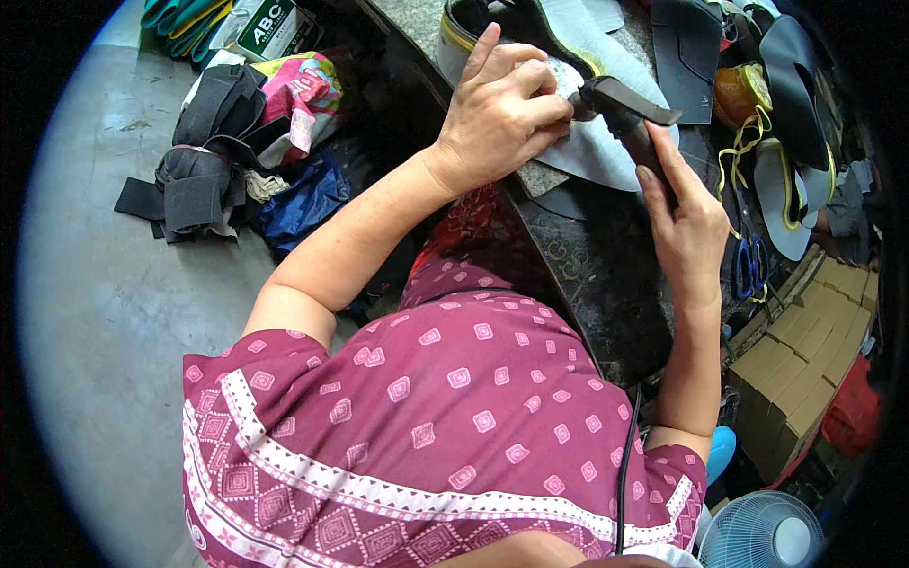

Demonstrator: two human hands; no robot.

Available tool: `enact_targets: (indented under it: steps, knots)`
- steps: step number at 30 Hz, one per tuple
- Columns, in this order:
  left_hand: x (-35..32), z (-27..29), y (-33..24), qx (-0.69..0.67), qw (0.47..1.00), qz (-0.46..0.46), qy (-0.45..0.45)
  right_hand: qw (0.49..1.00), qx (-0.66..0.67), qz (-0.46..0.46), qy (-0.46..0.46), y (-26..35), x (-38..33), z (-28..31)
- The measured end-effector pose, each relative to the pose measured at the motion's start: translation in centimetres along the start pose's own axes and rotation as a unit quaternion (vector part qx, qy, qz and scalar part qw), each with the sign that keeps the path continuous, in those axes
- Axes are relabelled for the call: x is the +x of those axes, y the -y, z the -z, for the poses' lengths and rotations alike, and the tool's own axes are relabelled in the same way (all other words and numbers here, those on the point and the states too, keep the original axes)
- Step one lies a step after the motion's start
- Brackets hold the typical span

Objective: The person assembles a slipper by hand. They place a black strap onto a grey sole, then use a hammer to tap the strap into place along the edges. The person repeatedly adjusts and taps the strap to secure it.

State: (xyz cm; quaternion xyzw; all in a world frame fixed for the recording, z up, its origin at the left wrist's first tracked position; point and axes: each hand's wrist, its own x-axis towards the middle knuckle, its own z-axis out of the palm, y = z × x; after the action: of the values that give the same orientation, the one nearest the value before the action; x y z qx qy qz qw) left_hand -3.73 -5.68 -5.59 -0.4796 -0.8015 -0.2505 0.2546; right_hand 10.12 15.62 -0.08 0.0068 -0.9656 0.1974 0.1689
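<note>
Hammer: up over the grey sheet, near the table's left edge, head toward my left fingers.
Stone slab: sits under the sheet at that edge, probably as hard backing.
Right hand: wrapped round the handle, index stretched toward the head, I'd guess for control.
Left hand: fingertips bunched beside the head; from my end I can't tell what they're pinching.
Scissors: table's right side, handy for the right hand tbh.

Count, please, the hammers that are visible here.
1: the hammer is held in the right hand, near the left hand. Others may be hidden.
</note>
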Motion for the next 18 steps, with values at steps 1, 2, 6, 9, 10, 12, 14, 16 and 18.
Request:
enact_targets:
  steps: [1, 2, 6, 9, 10, 12, 14, 16, 18]
  knots:
    - [0.0, 0.1, -0.1, -0.003, 1.000, 0.012, -0.011, 1.000, -0.014, -0.017, -0.003, 0.0, -0.3, 0.0]
    - [0.0, 0.2, -0.1, -0.006, 0.999, 0.024, -0.021, 1.000, -0.008, -0.023, 0.000, 0.0, -0.5, -0.2]
    - [0.2, 0.3, 0.7, 0.013, 1.000, 0.023, -0.002, 1.000, -0.003, -0.019, -0.012, -0.5, -0.4, -0.4]
    - [0.1, 0.0, 1.1, -0.007, 1.000, 0.001, -0.007, 0.999, 0.015, -0.047, 0.004, -0.7, 0.3, 0.3]
    - [0.1, -0.2, 1.2, -0.007, 1.000, -0.009, -0.010, 0.998, 0.025, -0.051, 0.020, -0.7, 0.5, 0.6]
    - [0.0, -0.5, 1.3, -0.014, 1.000, -0.012, -0.021, 0.997, 0.064, -0.028, -0.012, -0.7, 1.1, 1.4]
    - [-0.1, -0.7, 1.3, -0.009, 0.999, -0.019, -0.028, 0.973, 0.196, 0.013, -0.123, -0.5, 1.5, 1.6]
    - [-0.1, -0.8, 1.2, 0.005, 0.999, -0.031, -0.036, 0.963, 0.223, -0.002, -0.153, 0.1, 1.4, 1.2]
    - [0.0, -0.8, 1.2, -0.001, 0.999, -0.031, -0.040, 0.994, 0.080, 0.005, -0.069, 0.5, 1.2, 0.6]
